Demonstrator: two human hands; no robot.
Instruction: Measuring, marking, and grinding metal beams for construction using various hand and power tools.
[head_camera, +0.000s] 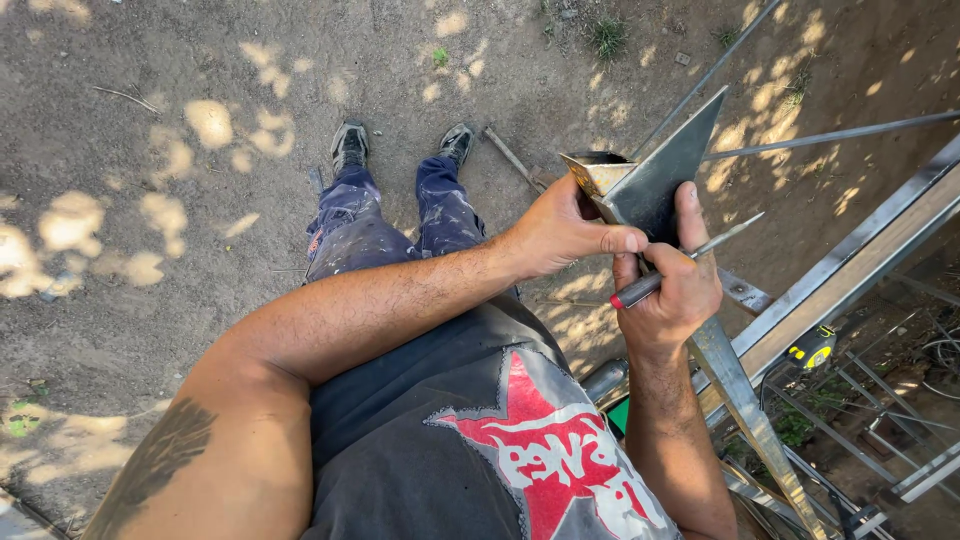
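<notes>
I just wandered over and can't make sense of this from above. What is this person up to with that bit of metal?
A person stands on bare dirt and holds a dark triangular metal plate against the end of a grey steel angle bar. The left hand pinches the plate's lower edge. The right hand steadies the plate with its thumb and grips a thin metal scriber with a red cap at the plate's edge. A yellow tape measure lies on the steel frame beside them.

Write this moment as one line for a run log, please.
left hand: grips metal square | right hand: holds marking tool against square | metal bar: under square | tape measure: on frame
</notes>
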